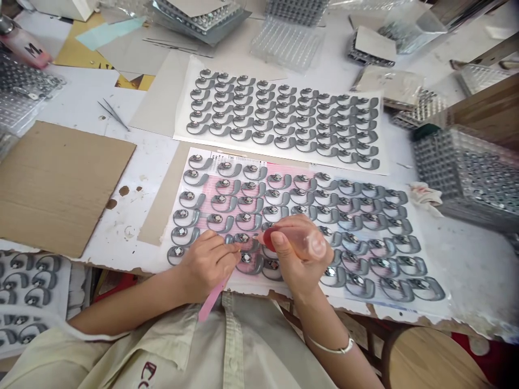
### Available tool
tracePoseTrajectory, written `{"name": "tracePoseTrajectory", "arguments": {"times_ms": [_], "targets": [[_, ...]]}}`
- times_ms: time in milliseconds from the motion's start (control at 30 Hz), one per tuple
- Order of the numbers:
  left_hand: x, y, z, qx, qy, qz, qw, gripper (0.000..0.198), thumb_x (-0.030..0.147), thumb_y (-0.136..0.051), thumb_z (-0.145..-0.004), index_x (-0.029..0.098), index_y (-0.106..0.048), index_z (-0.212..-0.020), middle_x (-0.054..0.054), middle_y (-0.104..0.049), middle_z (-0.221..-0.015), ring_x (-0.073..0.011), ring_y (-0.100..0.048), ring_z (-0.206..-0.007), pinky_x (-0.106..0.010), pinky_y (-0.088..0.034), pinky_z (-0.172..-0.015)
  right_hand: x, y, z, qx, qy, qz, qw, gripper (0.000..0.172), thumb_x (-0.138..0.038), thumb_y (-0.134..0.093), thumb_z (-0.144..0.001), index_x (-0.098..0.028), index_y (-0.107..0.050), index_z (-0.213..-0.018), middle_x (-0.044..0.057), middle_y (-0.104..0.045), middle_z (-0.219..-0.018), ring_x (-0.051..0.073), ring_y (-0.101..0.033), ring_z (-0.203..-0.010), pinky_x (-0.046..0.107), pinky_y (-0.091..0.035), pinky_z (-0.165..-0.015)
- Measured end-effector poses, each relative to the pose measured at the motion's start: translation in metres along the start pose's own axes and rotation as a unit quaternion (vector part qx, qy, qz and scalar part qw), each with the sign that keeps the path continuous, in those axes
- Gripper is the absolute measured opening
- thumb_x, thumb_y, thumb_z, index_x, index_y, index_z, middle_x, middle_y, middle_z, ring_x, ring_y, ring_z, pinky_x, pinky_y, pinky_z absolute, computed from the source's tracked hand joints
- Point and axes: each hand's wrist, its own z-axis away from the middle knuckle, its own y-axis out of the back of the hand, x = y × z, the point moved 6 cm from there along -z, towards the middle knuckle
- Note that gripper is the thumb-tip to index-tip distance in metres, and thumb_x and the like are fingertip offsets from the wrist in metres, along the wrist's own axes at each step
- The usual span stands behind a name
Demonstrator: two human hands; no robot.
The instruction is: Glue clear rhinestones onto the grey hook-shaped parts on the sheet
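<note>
My left hand (pixel 208 262) is closed around a thin pink stick (pixel 211 302) whose tip points at the small grey hook-shaped parts (pixel 243 240) on the near sheet (pixel 292 229). My right hand (pixel 298 251) grips a small clear squeeze bottle with a red tip (pixel 268 239), held just above the same parts near the sheet's front edge. The parts lie in rows on a white and pink sheet, each with a shiny round centre. A second white sheet (pixel 279 116) behind it carries several more rows of the same grey parts.
A brown cardboard piece (pixel 57 183) lies at the left, tweezers (pixel 113 113) beyond it. Clear plastic trays (pixel 466 173) of small metal pieces stand at the right and back. Another sheet of parts (pixel 28 297) sits lower left. A wooden stool (pixel 433 359) is at the bottom right.
</note>
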Motion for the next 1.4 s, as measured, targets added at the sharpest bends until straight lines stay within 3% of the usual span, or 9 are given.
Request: {"name": "tracePoseTrajectory", "arguments": {"times_ms": [100, 233, 400, 567, 700, 800, 967, 1200, 1400], "targets": [[-0.001, -0.001, 0.001, -0.001, -0.001, -0.002, 1.000, 0.008, 0.007, -0.057, -0.086, 0.014, -0.058, -0.089, -0.008, -0.072, -0.090, -0.0153, -0.057, -0.066, -0.031, -0.039, -0.060, 0.005, 0.010, 0.002, 0.072, -0.021, -0.046, 0.996, 0.012, -0.030, -0.070, -0.079, -0.020, -0.064, -0.080, 0.002, -0.064, -0.074, 0.018, -0.060, -0.069, 0.036, -0.049, -0.064], [-0.001, 0.001, -0.001, 0.004, -0.001, 0.007, 1.000, 0.009, 0.005, -0.056, -0.087, 0.014, -0.057, -0.090, -0.007, -0.073, -0.090, -0.0147, -0.061, -0.069, -0.030, -0.042, -0.063, 0.025, 0.024, 0.004, 0.190, -0.161, -0.199, 0.948, 0.031, -0.048, -0.070, -0.074, -0.019, -0.064, -0.080, 0.002, -0.060, -0.074, 0.015, -0.057, -0.056, 0.026, -0.042, -0.040], [-0.001, 0.014, -0.001, 0.029, 0.032, 0.015, 0.999, 0.014, 0.004, -0.059, -0.085, 0.015, -0.060, -0.093, -0.007, -0.074, -0.092, -0.0149, -0.067, -0.075, -0.030, -0.045, -0.068, 0.033, 0.025, 0.001, 0.188, -0.247, -0.287, 0.906, 0.035, -0.047, -0.076, -0.063, -0.021, -0.062, -0.080, 0.000, -0.058, -0.079, 0.013, -0.058, -0.048, 0.022, -0.035, -0.031], [0.014, 0.029, 0.002, 0.052, 0.046, 0.011, 0.998, 0.016, 0.002, -0.064, -0.081, 0.013, -0.060, -0.093, -0.009, -0.074, -0.094, -0.0158, -0.067, -0.074, -0.031, -0.046, -0.067, 0.028, 0.025, 0.000, 0.176, -0.227, -0.300, 0.910, 0.035, -0.041, -0.081, -0.060, -0.022, -0.064, -0.083, 0.001, -0.059, -0.084, 0.013, -0.062, -0.054, 0.019, -0.036, -0.031], [0.030, 0.026, 0.008, 0.021, 0.018, -0.004, 1.000, 0.011, 0.006, -0.062, -0.084, 0.012, -0.061, -0.092, -0.010, -0.074, -0.093, -0.0158, -0.065, -0.072, -0.031, -0.045, -0.066, 0.022, 0.023, -0.001, 0.163, -0.202, -0.284, 0.923, 0.037, -0.046, -0.079, -0.062, -0.020, -0.063, -0.083, 0.000, -0.058, -0.080, 0.010, -0.057, -0.048, 0.019, -0.035, -0.030], [0.037, 0.022, 0.019, 0.038, 0.005, 0.004, 0.999, 0.013, 0.005, -0.063, -0.082, 0.012, -0.061, -0.094, -0.011, -0.074, -0.096, -0.0164, -0.064, -0.072, -0.032, -0.045, -0.066, 0.022, 0.022, -0.001, 0.154, -0.200, -0.294, 0.922, 0.040, -0.049, -0.079, -0.061, -0.020, -0.062, -0.082, 0.000, -0.057, -0.079, 0.010, -0.055, -0.047, 0.020, -0.037, -0.030], [0.026, 0.021, 0.031, 0.092, 0.041, -0.003, 0.995, 0.018, 0.004, -0.067, -0.078, 0.014, -0.060, -0.090, -0.009, -0.075, -0.094, -0.0152, -0.063, -0.069, -0.033, -0.045, -0.069, 0.017, 0.019, -0.002, 0.137, -0.183, -0.301, 0.926, 0.041, -0.055, -0.075, -0.064, -0.020, -0.061, -0.080, 0.001, -0.056, -0.079, 0.010, -0.053, -0.050, 0.020, -0.038, -0.031], [0.012, 0.034, 0.016, 0.102, 0.071, -0.037, 0.992, 0.018, 0.003, -0.067, -0.079, 0.015, -0.059, -0.089, -0.008, -0.075, -0.089, -0.0163, -0.067, -0.072, -0.033, -0.045, -0.070, 0.007, 0.016, -0.002, 0.141, -0.129, -0.266, 0.945, 0.033, -0.049, -0.072, -0.071, -0.019, -0.061, -0.080, 0.002, -0.057, -0.084, 0.012, -0.055, -0.051, 0.024, -0.040, -0.033], [0.032, 0.016, 0.019, 0.044, 0.062, 0.016, 0.997, 0.012, 0.005, -0.060, -0.083, 0.015, -0.059, -0.091, -0.006, -0.074, -0.095, -0.0145, -0.061, -0.071, -0.033, -0.044, -0.071, 0.002, 0.014, 0.002, 0.144, -0.039, -0.193, 0.970, 0.024, -0.043, -0.069, -0.076, -0.021, -0.063, -0.074, 0.000, -0.059, -0.071, 0.017, -0.060, -0.068, 0.032, -0.047, -0.060]]}}
